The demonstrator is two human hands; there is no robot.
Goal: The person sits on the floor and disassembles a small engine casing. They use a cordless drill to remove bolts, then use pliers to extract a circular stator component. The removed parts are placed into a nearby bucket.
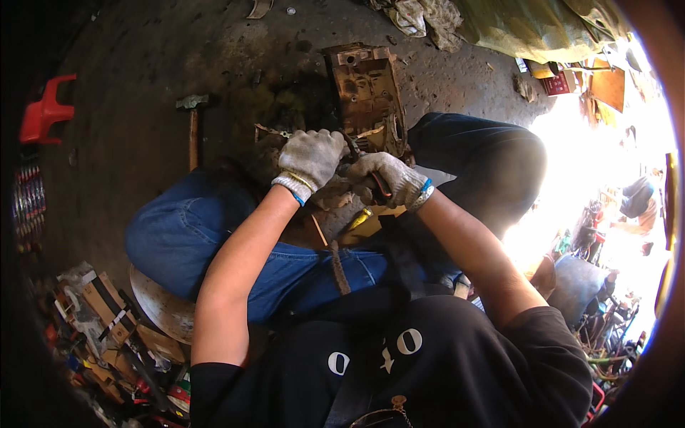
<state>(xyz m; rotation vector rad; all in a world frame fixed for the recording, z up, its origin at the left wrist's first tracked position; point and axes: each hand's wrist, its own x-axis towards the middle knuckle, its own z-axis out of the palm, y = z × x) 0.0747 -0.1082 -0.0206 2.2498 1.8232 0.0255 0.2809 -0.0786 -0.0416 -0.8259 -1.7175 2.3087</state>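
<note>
Both my hands wear grey-white knit work gloves and meet between my knees, low over the floor. In my right hand [389,178] is a hand tool with orange-and-black grips [382,185], apparently pliers; its dark front end points up toward my other hand. My left hand [312,158] is closed in a fist just beside it, and what it grips is hidden. A thin metal strip [271,130] shows next to its knuckles. Just beyond the hands lies a rusty, box-like metal housing [366,89]. Beneath them sits a yellow-handled tool [360,218] among brownish pieces.
On the floor at left lies a hammer [193,128] with a wooden handle. A red plastic stool [48,110] stands farther left. Cardboard and mixed scrap [107,314] pile up at lower left. Crumpled cloth [428,20] and a tarp [528,28] lie at the back. Clutter fills the bright right side.
</note>
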